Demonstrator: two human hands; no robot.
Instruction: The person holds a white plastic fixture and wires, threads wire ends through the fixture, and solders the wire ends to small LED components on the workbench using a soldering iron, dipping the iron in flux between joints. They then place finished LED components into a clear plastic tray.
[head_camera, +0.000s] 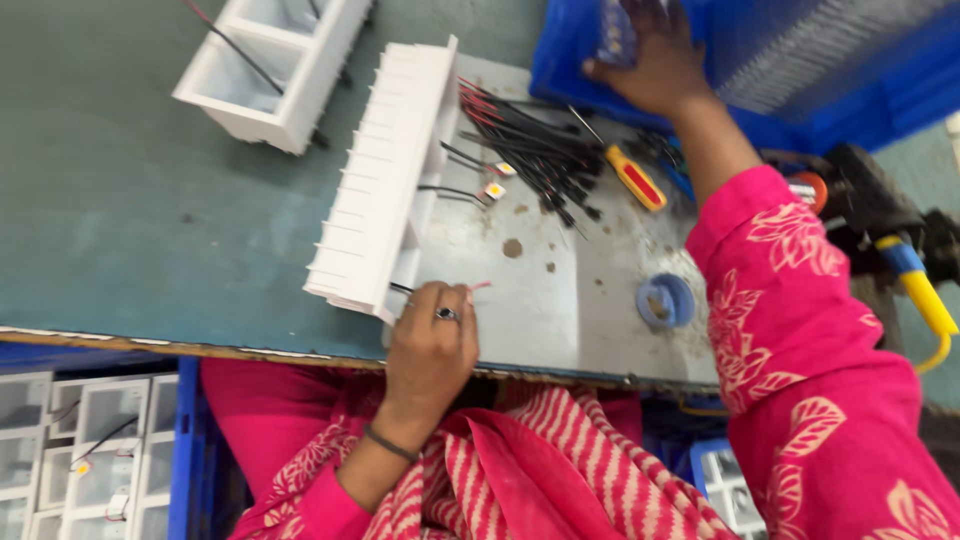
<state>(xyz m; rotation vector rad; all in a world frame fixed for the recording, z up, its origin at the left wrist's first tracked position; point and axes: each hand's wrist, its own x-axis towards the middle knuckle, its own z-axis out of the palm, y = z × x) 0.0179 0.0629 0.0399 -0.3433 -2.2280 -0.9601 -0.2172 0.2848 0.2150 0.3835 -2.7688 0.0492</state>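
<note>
Left hand (432, 340) fingers curled, pinching a thin wire at near end of white finned housing (385, 175), right hand (650, 60) far right, closed on small packet in blue crate (570, 60)

Left hand (430, 345): at the table's near edge, fingers curled inward, knuckles up, ring on one finger.
Left wrist: bent, dark band around it, forearm bare, rising from below the edge.
Right hand (655, 60): at the table's far edge, fingers closed in a grasp.
Right arm: extended forward, pink patterned sleeve to mid-forearm.
</note>
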